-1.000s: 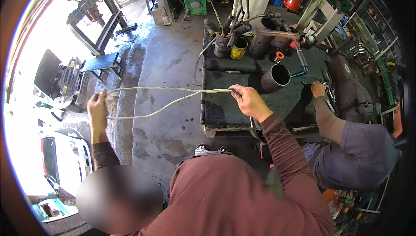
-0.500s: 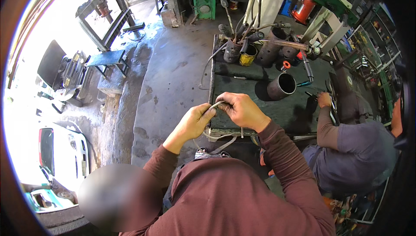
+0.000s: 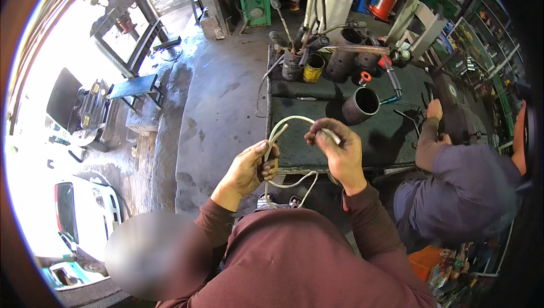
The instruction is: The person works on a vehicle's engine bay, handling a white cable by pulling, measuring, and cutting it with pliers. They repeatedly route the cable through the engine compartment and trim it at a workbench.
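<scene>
Dark cylinder (image 3: pixel 352 110) is standing on the tabletop (image 3: pixel 323 95), yellow can (image 3: pixel 313 71) is sitting farther back, blue stool (image 3: pixel 133 85) is standing leftward

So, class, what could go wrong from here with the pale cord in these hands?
The pale cord has slack hanging below the left hand, which might catch on the table, whose edge appears close by. Only a short end pokes from the right hand, so it could slip loose.

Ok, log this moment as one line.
left hand: grips pale cord; right hand: holds cord near one end; cord: arched between hands; workbench: pipe section
</scene>
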`<action>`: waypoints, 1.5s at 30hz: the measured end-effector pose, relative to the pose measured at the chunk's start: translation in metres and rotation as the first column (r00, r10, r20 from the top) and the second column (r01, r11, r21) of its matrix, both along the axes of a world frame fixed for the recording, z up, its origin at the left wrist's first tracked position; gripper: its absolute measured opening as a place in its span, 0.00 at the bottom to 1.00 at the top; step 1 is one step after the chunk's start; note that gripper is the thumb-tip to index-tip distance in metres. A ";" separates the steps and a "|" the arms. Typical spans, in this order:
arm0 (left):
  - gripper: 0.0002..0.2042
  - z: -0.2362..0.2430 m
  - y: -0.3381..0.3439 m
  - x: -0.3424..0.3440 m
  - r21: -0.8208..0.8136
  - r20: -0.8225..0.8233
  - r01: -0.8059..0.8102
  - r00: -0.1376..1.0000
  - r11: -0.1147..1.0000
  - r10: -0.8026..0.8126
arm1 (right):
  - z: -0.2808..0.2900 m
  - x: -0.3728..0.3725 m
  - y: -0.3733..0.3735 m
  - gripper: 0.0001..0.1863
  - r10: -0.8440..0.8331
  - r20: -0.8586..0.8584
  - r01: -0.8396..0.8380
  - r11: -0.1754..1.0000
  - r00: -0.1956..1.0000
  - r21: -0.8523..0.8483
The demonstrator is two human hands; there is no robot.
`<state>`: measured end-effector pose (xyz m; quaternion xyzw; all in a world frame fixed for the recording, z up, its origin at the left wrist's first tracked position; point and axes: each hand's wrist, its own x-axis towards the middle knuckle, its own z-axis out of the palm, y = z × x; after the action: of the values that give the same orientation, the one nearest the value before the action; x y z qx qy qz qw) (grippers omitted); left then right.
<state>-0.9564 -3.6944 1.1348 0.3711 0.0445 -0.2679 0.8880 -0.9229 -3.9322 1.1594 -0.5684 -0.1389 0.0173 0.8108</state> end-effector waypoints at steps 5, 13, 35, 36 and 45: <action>0.16 0.000 0.002 -0.004 -0.132 0.018 0.175 0.985 0.976 -0.174 | 0.018 0.018 0.000 0.16 0.084 -0.089 -0.053 0.949 0.992 0.311; 0.11 0.010 -0.014 0.011 0.337 0.166 -0.249 0.965 0.908 0.203 | 0.000 -0.003 0.030 0.13 0.048 -0.047 -0.063 0.917 0.998 -0.395; 0.10 0.018 -0.024 0.014 0.760 0.454 -0.162 0.825 0.629 -0.336 | -0.007 0.018 0.026 0.15 0.280 -0.206 -0.266 0.959 0.938 0.095; 0.10 0.011 -0.024 0.014 0.753 0.435 -0.126 0.832 0.646 -0.344 | -0.007 0.018 0.026 0.15 0.217 -0.161 -0.211 0.976 0.963 0.057; 0.08 -0.012 -0.021 -0.017 0.754 0.345 -0.131 0.913 0.644 -0.218 | 0.053 0.071 -0.010 0.16 0.027 -0.426 0.228 0.812 0.904 0.537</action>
<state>-0.9735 -3.7149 1.1226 0.7582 -0.0412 -0.1627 0.6301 -0.8518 -3.9420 1.2124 -0.2866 0.0683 0.0506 0.9543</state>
